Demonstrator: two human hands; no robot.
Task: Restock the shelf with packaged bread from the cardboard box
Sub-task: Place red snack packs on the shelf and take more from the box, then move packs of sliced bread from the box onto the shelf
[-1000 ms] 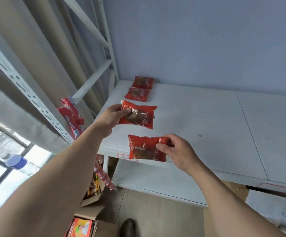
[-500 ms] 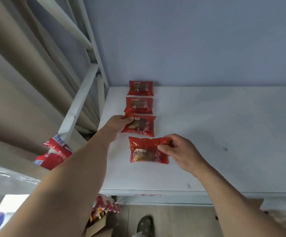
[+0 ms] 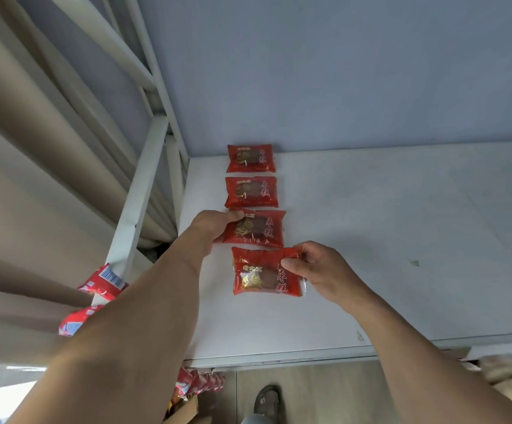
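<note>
White matte shelf, four glossy red crinkled rectangular bread packets in a column from its rear left corner toward the front edge, left hand pinching third packet at its left edge, right hand pinching fourth packet at its top right corner, nearest the front edge.

Four bread packets lie in a front-to-back row on the shelf.

four red bread packets lie flat in a row on white shelf.
</note>
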